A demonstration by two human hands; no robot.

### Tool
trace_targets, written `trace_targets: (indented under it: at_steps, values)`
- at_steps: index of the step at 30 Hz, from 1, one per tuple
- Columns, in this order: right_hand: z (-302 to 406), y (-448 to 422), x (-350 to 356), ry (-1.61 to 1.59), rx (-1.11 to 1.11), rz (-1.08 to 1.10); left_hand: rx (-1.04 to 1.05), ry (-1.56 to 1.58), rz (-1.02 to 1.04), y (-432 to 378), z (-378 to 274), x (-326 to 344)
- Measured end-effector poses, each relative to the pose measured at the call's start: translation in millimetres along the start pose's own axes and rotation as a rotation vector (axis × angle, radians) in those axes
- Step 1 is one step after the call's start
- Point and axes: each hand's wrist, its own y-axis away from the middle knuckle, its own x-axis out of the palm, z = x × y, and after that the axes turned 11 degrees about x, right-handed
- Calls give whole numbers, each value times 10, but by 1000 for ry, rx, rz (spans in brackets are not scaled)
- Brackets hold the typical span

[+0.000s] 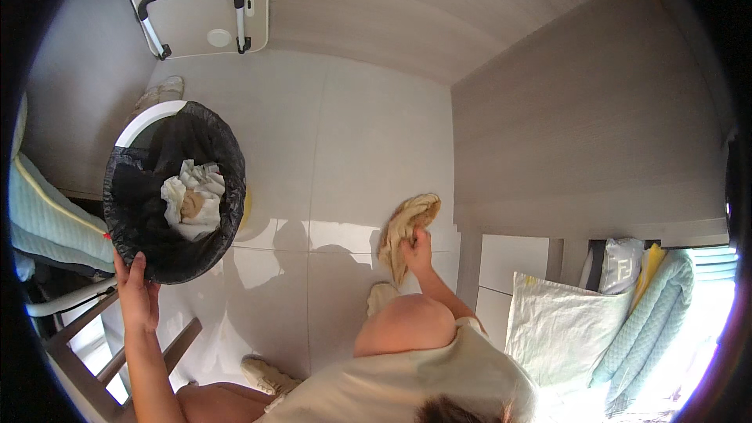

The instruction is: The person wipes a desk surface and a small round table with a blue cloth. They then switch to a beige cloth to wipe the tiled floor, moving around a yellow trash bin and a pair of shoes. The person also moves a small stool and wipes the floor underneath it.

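My left hand (139, 291) grips the near rim of a round trash bin (154, 120), thumb over the edge. The bin is lined with a black plastic bag (132, 200), and part of its white rim shows uncovered at the far side. Crumpled white tissues (205, 220), with a brownish patch among them, lie inside. My right hand (417, 251) is closed on a bunched tan cloth (405, 223) low over the tiled floor; whether the cloth touches the floor, I cannot tell.
A folded table (255, 23) with tubular legs leans on the far wall. Behind the bin stands a shoe (170, 89). Light-blue quilted fabric (56, 211) and a wooden frame (82, 320) are at left. At right hang a white cloth (564, 323) and a quilted mat (652, 311), beside a wooden panel (564, 129).
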Motion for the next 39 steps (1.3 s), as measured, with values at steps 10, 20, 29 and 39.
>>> trace_targets:
  at_steps: [10, 20, 29, 39]
  values:
    - [2092, -763, -1095, -1108, -31, 277, 783, -516, -130, 310, -315, 73]
    - [2927, -535, -1657, -1387, -287, 920, 823, -774, 685, 838, 206, 1749]
    - [2308, -260, -612, -1445, 132, 1287, -260, 136, 724, 382, 1219, 2272]
    - [1906, -475, -873, -1388, -4, 727, -50, 87, 555, 57, 1229, 1976]
